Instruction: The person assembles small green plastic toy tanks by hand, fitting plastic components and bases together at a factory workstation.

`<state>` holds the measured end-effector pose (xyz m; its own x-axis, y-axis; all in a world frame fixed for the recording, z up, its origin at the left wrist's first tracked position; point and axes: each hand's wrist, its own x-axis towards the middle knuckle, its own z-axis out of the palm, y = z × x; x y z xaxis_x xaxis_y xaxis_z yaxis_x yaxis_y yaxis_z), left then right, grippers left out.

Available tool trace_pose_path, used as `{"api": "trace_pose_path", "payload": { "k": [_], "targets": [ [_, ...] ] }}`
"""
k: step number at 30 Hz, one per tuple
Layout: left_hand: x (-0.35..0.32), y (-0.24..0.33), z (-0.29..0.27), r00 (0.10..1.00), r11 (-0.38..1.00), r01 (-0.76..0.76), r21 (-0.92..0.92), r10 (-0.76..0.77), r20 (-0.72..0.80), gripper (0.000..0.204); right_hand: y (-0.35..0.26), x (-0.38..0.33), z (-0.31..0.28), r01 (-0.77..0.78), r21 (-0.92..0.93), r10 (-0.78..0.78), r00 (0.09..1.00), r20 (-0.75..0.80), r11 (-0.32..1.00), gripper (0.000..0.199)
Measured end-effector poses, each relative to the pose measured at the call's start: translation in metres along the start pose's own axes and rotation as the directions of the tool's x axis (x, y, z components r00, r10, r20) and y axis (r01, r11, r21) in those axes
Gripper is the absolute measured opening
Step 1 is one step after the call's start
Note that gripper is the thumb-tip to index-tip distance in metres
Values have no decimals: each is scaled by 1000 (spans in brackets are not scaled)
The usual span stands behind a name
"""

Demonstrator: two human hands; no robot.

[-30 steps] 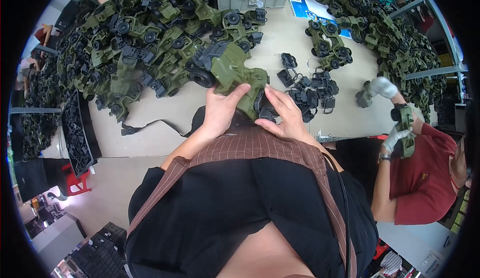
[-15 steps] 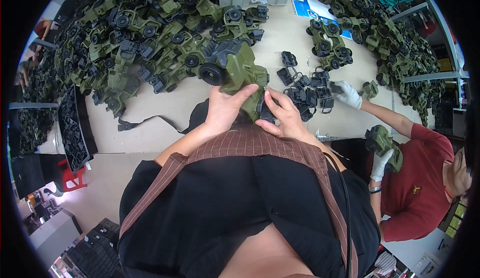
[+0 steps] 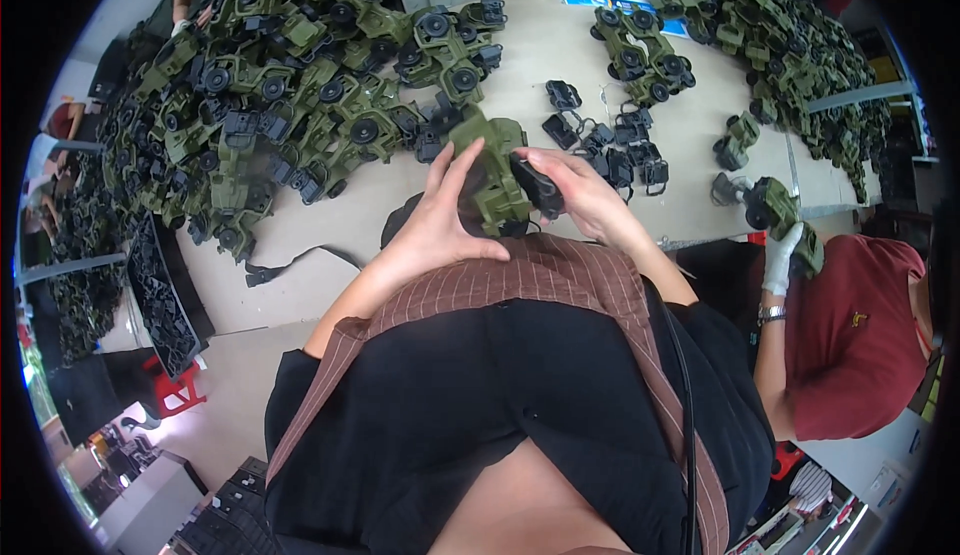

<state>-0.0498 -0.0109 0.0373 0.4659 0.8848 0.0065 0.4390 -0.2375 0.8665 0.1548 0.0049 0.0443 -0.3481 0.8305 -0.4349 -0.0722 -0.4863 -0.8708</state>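
Grasping a green toy vehicle (image 3: 498, 200), the left hand (image 3: 432, 230) curved around its left side. The right hand (image 3: 592, 202) gripped a black part (image 3: 540, 185) at that vehicle's right side, so the vehicle was held between the 2 hands. Loose black parts (image 3: 630, 131) lay just beyond the right hand; heaped vehicles (image 3: 290, 85) spread beyond the left.

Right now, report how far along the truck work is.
Apparently done: piled trucks have wheels.
In hand: left hand spread against a truck, right hand holding a black part at its side; whether fixed, unclear.
Remaining: loose parts on the table.
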Motion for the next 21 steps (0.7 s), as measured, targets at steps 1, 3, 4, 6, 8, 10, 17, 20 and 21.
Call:
{"api": "trace_pose_path", "payload": {
  "k": [1,3,4,6,8,10,17,20,21],
  "targets": [
    [-2,-6,3,1000,1000,2,3,-2,4,109,1,-1,2,-93,13,93,995,39,996,42],
    [-2,-15,6,996,985,-80,152,85,-28,95,8,-5,9,-108,10,108,994,28,994,45],
    [-3,-11,4,996,985,-81,154,86,-23,95,12,-5,10,-123,1,123,992,17,992,49],
    [-5,5,-2,972,849,-143,509,217,-88,75,20,0,4,-128,-53,130,990,49,990,54],
    [-3,-5,9,945,913,-221,343,287,-156,68,30,5,6,69,-279,-102,989,-106,958,57],
    [-1,-8,15,910,937,-307,169,341,-236,62,31,7,11,50,-235,-86,985,-148,971,58],
    [-7,-6,23,932,925,-270,268,321,-167,52,67,7,8,159,-234,-204,961,-185,959,50],
    [-10,-5,22,931,914,-277,296,331,-151,51,72,5,12,152,-359,-237,950,-205,921,48],
    [-11,-6,22,937,924,-256,285,309,-159,51,73,5,14,156,-415,-263,940,-216,897,47]
  ]
}}
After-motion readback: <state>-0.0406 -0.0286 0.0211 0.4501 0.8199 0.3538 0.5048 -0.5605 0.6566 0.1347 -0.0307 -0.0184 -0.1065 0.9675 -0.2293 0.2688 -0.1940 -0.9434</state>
